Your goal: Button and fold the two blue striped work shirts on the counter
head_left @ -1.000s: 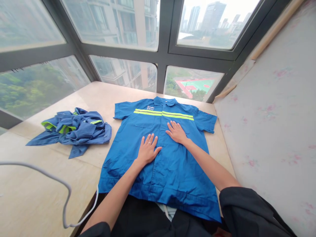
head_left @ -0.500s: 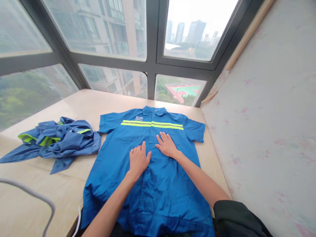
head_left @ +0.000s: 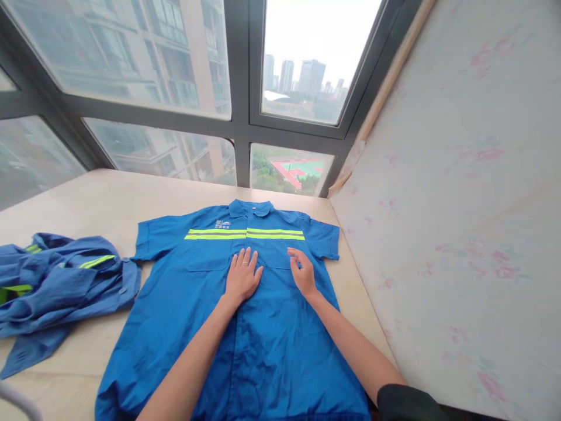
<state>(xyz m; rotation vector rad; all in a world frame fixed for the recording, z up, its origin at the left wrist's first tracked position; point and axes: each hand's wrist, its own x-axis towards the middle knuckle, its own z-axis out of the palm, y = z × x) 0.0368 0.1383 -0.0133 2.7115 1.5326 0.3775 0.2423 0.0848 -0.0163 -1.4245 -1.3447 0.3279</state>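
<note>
A blue short-sleeved work shirt (head_left: 272, 327) lies spread out, front up, its collar toward the window. Yellow-green reflective stripes cross its chest, with a white logo above them on the left. My left hand (head_left: 242, 275), a ring on one finger, rests flat on the shirt's middle, just below the stripes. Over the right chest pocket, my right hand (head_left: 302, 272) is turned on its side with fingers curved and thumb apart, holding nothing. Whether it touches the cloth I cannot tell.
A crumpled blue garment (head_left: 65, 280) with similar stripes lies left of the shirt on the pale wooden surface (head_left: 144, 190). A grey cable (head_left: 20, 400) crosses the lower left corner. Grey-framed windows (head_left: 241, 88) stand behind, and a flower-papered wall (head_left: 460, 222) bounds the right.
My left hand has moved up the shirt and flattened. My right hand has gone from lying flat to turned on its side, slightly rightward. The view has swung right.
</note>
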